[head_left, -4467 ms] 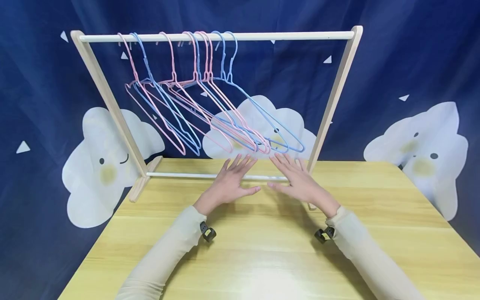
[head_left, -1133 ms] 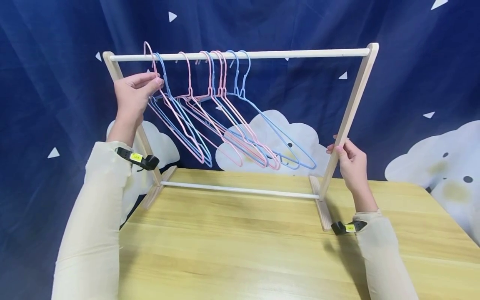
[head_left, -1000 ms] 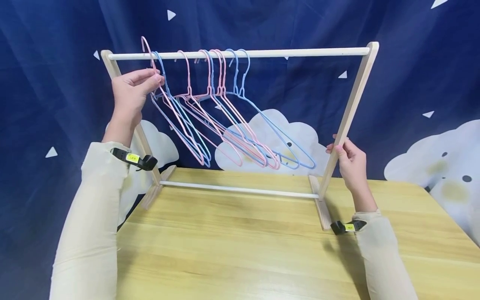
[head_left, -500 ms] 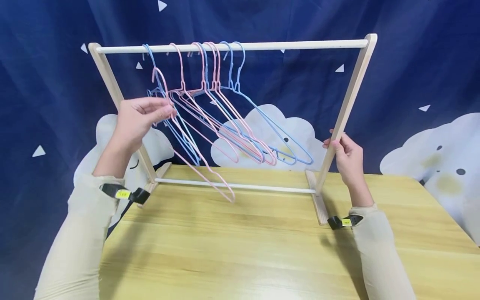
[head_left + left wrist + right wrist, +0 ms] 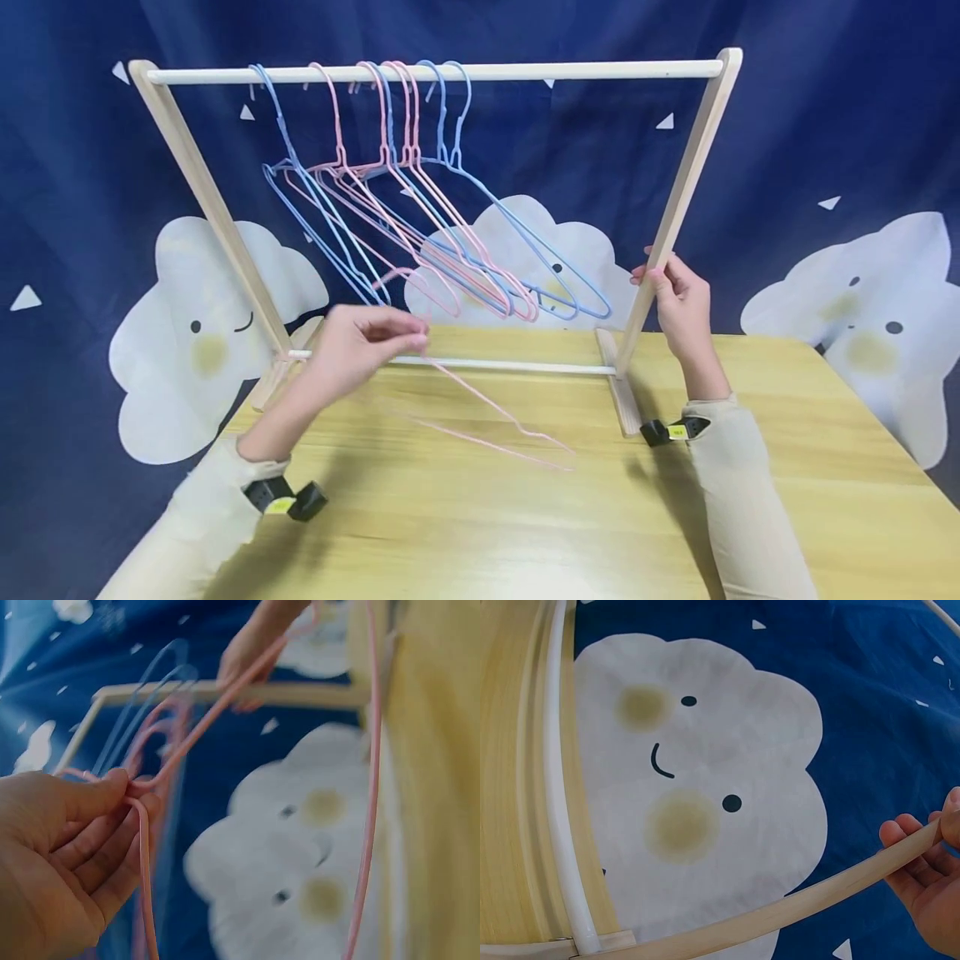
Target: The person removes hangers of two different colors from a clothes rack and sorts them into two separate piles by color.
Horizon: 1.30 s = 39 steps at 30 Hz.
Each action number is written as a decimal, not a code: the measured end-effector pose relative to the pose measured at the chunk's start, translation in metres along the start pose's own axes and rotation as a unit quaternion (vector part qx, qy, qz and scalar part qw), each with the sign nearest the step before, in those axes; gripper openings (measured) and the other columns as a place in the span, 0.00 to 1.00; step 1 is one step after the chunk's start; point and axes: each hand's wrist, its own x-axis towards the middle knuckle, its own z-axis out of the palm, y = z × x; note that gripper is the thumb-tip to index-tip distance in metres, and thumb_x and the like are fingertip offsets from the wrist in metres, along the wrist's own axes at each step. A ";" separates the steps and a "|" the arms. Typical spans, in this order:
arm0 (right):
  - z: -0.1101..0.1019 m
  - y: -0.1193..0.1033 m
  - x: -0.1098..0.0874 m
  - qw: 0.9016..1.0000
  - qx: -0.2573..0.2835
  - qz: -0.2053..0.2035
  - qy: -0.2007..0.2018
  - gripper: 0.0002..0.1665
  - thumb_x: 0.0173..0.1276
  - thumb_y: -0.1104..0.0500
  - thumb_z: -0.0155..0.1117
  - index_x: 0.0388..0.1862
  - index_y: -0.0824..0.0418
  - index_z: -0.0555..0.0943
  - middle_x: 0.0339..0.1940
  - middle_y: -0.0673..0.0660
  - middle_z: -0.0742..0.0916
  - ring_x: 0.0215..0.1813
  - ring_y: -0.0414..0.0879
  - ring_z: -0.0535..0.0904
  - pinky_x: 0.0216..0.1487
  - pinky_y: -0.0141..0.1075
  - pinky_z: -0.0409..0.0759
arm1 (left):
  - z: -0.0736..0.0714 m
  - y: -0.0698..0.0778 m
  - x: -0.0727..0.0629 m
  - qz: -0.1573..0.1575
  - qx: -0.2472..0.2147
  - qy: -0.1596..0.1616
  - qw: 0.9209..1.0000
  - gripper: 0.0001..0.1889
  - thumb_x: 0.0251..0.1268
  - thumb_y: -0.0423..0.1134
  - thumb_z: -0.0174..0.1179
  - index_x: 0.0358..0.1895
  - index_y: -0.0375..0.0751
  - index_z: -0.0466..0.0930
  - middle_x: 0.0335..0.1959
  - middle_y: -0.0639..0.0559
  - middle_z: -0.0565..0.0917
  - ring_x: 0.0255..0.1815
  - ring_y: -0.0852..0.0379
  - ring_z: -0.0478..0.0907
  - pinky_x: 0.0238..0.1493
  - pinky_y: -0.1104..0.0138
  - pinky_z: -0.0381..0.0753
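My left hand (image 5: 363, 346) pinches a pink clothes hanger (image 5: 491, 404) at its neck, in front of the rack and above the table. In the left wrist view the hanger (image 5: 371, 825) spreads out from the thumb and fingertips, its shape blurred in the head view. My right hand (image 5: 684, 312) grips the right wooden post (image 5: 678, 200) of the rack, its fingers wrapped round behind. The right wrist view shows that hand (image 5: 930, 877) at the post's edge. Several pink and blue hangers (image 5: 457, 221) hang from the rack's white top rail (image 5: 585, 72), bunched left of its middle.
The rack stands on a light wooden table (image 5: 480, 517), its lower white rail (image 5: 525, 367) just above the tabletop. Behind hangs a dark blue curtain (image 5: 585, 150) with white clouds (image 5: 217, 333). The left post (image 5: 217, 208) rises beside the hanging hangers.
My left hand has lifted the leftmost pink hanger off the rail and brought it down and to the right, toward me. My right hand moved from over the table to the post and stays there.
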 end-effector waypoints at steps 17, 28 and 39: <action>-0.001 0.004 0.003 1.000 0.014 -0.001 0.007 0.13 0.78 0.65 0.57 0.56 0.65 0.82 0.32 0.48 0.89 0.39 0.39 0.87 0.53 0.26 0.81 | 0.135 -0.049 0.023 -0.123 -0.123 -0.085 0.981 0.06 0.61 0.28 0.70 0.38 0.27 0.88 0.32 0.38 0.90 0.29 0.59 0.88 0.37 0.66 0.89; 0.000 0.005 0.004 1.000 0.002 -0.005 0.004 0.13 0.78 0.65 0.57 0.56 0.65 0.82 0.32 0.49 0.88 0.38 0.40 0.86 0.50 0.27 0.81 | 0.204 -0.064 0.041 -0.276 -0.155 -0.113 0.942 0.07 0.56 0.23 0.70 0.39 0.28 0.88 0.32 0.40 0.90 0.26 0.56 0.87 0.34 0.68 0.89; 0.000 0.006 0.003 1.000 0.004 -0.007 0.004 0.13 0.78 0.64 0.57 0.56 0.65 0.82 0.32 0.48 0.88 0.38 0.39 0.86 0.49 0.28 0.81 | 0.241 -0.061 0.045 -0.240 0.094 -0.155 0.954 0.06 0.55 0.41 0.77 0.34 0.45 0.93 0.20 0.55 0.89 0.17 0.66 0.82 0.30 0.77 0.75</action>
